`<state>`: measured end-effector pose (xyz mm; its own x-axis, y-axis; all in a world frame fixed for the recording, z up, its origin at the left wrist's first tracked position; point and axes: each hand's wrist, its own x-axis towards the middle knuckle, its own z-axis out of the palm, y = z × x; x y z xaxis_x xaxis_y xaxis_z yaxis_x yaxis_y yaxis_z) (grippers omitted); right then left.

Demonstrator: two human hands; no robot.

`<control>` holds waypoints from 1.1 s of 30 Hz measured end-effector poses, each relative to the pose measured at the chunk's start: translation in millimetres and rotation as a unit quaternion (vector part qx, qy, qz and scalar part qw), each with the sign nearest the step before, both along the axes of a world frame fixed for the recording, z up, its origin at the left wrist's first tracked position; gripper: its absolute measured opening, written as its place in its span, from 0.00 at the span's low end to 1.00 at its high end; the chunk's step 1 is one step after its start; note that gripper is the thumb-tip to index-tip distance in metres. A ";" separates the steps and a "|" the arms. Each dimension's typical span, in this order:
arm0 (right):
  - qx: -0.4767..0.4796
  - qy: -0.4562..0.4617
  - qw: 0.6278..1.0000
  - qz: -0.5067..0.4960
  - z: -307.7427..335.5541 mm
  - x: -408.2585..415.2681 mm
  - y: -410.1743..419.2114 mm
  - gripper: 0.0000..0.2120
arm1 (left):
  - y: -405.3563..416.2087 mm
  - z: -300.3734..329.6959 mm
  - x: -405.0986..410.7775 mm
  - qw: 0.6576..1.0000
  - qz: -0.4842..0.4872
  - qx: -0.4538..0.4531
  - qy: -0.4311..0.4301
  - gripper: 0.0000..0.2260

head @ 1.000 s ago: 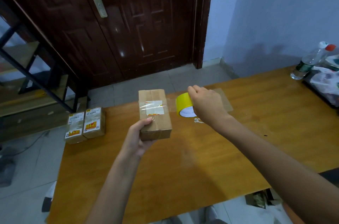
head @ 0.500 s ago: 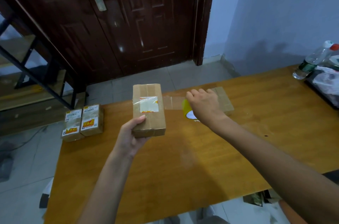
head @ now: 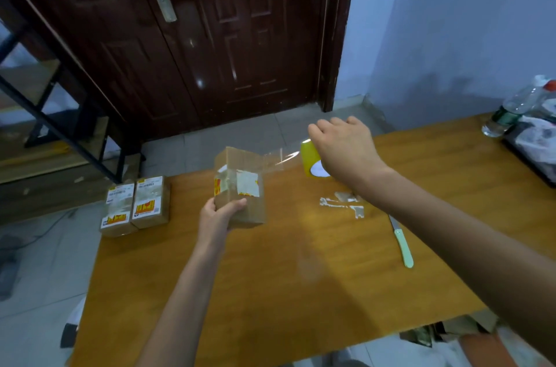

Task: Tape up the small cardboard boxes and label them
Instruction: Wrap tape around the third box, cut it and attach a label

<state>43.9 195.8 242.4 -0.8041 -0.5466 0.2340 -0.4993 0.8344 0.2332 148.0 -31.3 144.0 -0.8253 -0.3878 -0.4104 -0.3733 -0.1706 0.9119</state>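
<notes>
My left hand (head: 218,214) grips the near end of a small cardboard box (head: 240,186) held above the wooden table (head: 270,291); the box carries a white label under clear tape. My right hand (head: 343,153) holds a yellow roll of clear tape (head: 311,160) to the right of the box. A clear strip of tape (head: 278,160) stretches from the roll to the box's far end. Two labelled boxes (head: 135,205) sit side by side at the table's far left corner.
A knife with a pale green handle (head: 401,243) lies on the table to the right. Scraps of white paper (head: 343,204) lie beneath my right wrist. A plastic bottle (head: 511,110) and a dark tray with bags (head: 532,144) stand at the far right. A dark door is behind.
The box has been turned so that another side faces me. My right hand has lifted the roll up and to the right, drawing out a strip of tape. The knife has come into sight.
</notes>
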 end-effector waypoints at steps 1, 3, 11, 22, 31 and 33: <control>0.000 -0.009 1.000 -0.009 -7.6 0.6 3.5 0.12 | -0.5 0.8 -0.9 1.000 0.001 0.013 0.007 0.25; 0.001 -0.029 0.999 -0.020 -22.7 2.0 9.2 0.11 | -1.4 4.3 -0.1 0.999 -0.008 0.036 0.017 0.24; 0.012 -0.078 0.996 -0.030 -48.4 3.1 10.7 0.12 | 10.4 22.1 -0.1 0.984 -0.024 0.172 0.036 0.24; 0.001 -0.081 0.996 -0.036 -63.7 4.9 5.8 0.15 | 16.6 39.9 5.8 0.961 -0.069 0.258 0.076 0.13; -0.039 -0.107 0.993 -0.026 -61.6 23.9 -10.7 0.14 | 29.8 47.7 11.7 0.931 -0.062 0.347 0.091 0.19; -0.051 -0.104 0.993 -0.023 -59.3 28.6 -17.9 0.14 | 34.4 45.5 12.6 0.919 -0.058 0.378 0.098 0.18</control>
<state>72.5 177.9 183.0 -0.8643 -0.4901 0.1130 -0.4886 0.8715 0.0425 160.7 3.1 189.5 -0.9297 0.0429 -0.3659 -0.2709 -0.7527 0.6000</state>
